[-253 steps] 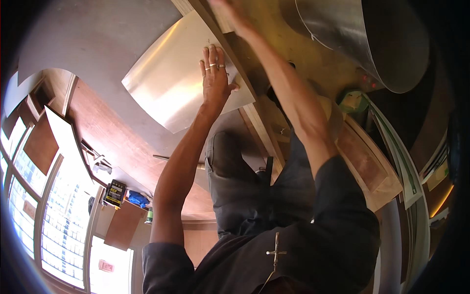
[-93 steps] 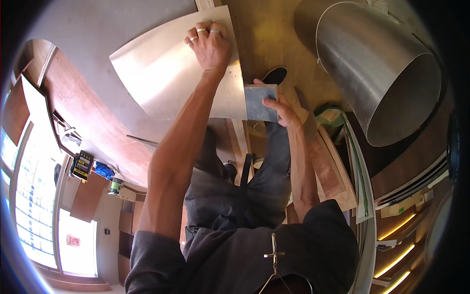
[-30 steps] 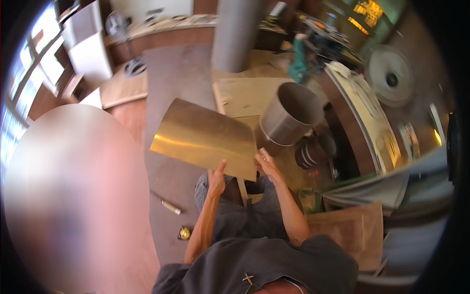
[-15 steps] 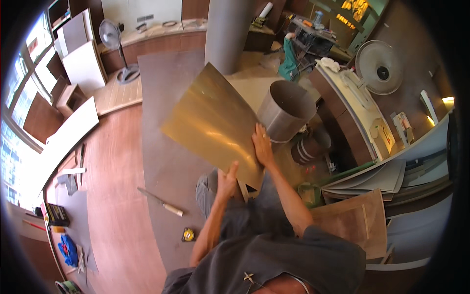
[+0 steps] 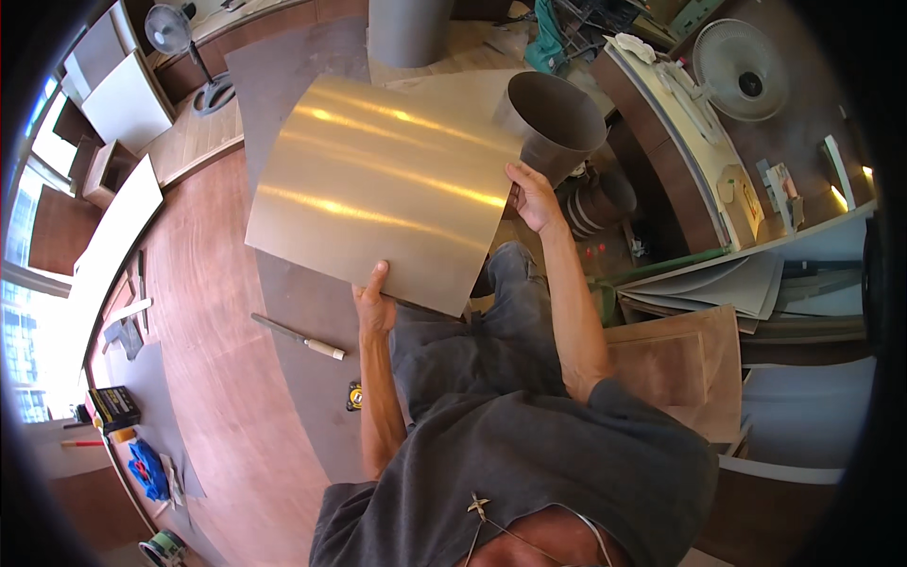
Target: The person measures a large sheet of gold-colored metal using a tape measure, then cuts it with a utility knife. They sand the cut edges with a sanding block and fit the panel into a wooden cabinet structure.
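A thin, brass-coloured sheet (image 5: 378,189) with bright streaks of light across it is held up above my lap, slightly bowed. My left hand (image 5: 375,299) grips its near edge, the thumb lying on the upper face and the other fingers hidden underneath. At the right-hand edge, my right hand (image 5: 535,197) pinches the sheet near its corner, thumb on top. Just beyond the right hand stands a grey open-topped cylinder (image 5: 556,123). To the left of my left hand lie a long, narrow-bladed tool with a wooden handle (image 5: 300,337) and a yellow-and-black tape measure (image 5: 354,396).
A dark sheet (image 5: 316,397) covers part of the reddish wooden surface (image 5: 217,378). Fans stand at the far left (image 5: 170,30) and right (image 5: 740,71). A wooden panel (image 5: 671,373) and stacked sheets (image 5: 709,283) sit at the right. A grey column (image 5: 408,33) rises at the back.
The brass-coloured sheet has turned and tilted flatter, its face now broad toward me. My left hand has shifted left along the near edge; my right hand has moved up and right. The view has tipped downward.
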